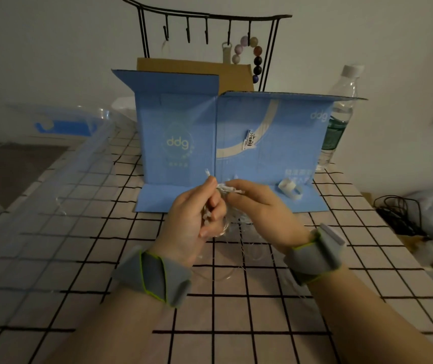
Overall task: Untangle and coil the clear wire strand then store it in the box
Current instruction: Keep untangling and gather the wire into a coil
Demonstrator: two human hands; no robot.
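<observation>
Both hands clamp the clear wire strand (223, 206): left hand (194, 219) curls round the coiled bundle, right hand (260, 206) pinches its top. Loops hang downward between the grips, loose ends trailing to the bench (78, 258), before the blue box (236, 132).

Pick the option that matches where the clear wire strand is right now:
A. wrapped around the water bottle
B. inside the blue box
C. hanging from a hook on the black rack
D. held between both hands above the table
D: the left hand and right hand both pinch the clear wire strand above the checked table, in front of the blue box.
</observation>
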